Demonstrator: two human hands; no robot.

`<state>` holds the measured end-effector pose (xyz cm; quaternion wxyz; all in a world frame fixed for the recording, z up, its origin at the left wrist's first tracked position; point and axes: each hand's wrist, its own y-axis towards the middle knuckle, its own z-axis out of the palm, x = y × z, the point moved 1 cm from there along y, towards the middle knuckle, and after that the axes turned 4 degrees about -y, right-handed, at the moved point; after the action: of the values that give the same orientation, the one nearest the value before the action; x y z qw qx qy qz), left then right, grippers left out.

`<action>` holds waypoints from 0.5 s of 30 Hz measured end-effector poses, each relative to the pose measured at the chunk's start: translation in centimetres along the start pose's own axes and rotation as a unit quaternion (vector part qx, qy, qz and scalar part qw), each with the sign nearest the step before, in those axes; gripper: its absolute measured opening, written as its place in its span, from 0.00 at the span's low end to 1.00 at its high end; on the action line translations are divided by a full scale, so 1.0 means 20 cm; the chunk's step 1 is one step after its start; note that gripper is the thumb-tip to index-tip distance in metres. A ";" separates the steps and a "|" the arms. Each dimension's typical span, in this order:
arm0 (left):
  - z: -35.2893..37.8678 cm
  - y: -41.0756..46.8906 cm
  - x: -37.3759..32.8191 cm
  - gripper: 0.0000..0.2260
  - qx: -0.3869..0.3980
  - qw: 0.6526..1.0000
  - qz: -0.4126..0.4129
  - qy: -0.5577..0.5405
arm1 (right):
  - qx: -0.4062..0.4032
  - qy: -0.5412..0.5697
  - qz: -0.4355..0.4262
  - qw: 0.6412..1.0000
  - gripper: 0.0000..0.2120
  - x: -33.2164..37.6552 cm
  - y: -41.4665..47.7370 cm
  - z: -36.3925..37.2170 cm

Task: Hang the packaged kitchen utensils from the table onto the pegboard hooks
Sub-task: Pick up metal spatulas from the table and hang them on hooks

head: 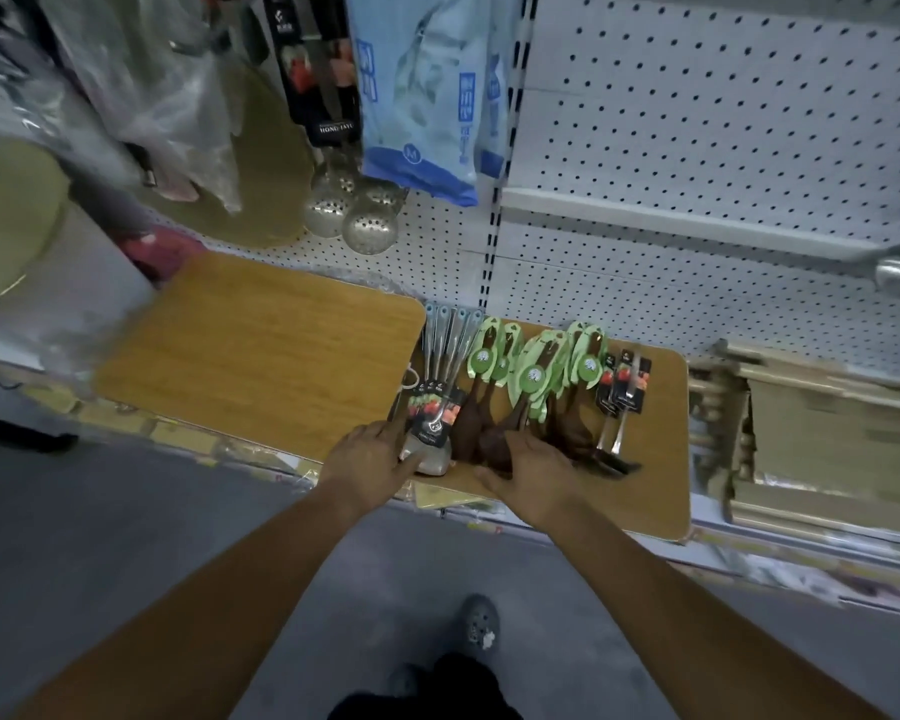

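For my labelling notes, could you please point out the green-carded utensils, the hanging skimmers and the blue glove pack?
green-carded utensils [533, 374]: head view, on a green card.
hanging skimmers [365, 228]: head view, on a perforated bowl.
blue glove pack [417, 96]: head view, middle of its front.

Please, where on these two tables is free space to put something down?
The left table is largely bare from the pegboard to its front edge. On the right table only the strip right of the black-carded utensils is free. Around the left hand and right hand it is crowded.
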<state>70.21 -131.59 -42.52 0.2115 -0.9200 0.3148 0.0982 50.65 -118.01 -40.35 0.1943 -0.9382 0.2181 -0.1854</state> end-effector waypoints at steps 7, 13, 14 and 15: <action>0.16 0.29 0.14 0.18 0.014 0.998 -0.013 -0.055 | 0.024 0.059 0.027 0.998 0.30 0.03 0.31 0.21; 0.35 0.60 0.16 0.17 0.028 0.993 0.011 -0.111 | 0.011 0.077 0.065 0.995 0.30 0.03 0.63 0.32; 0.38 0.64 0.16 0.16 0.025 0.992 0.016 -0.120 | 0.004 0.081 0.070 0.994 0.30 0.04 0.69 0.33; 0.41 0.68 0.17 0.15 0.022 0.991 0.021 -0.127 | 0.001 0.088 0.076 0.993 0.29 0.05 0.75 0.35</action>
<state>64.06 -139.35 -55.23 0.2676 -0.8884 0.3068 0.2123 49.44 -128.89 -52.82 0.1889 -0.8987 0.3052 -0.2520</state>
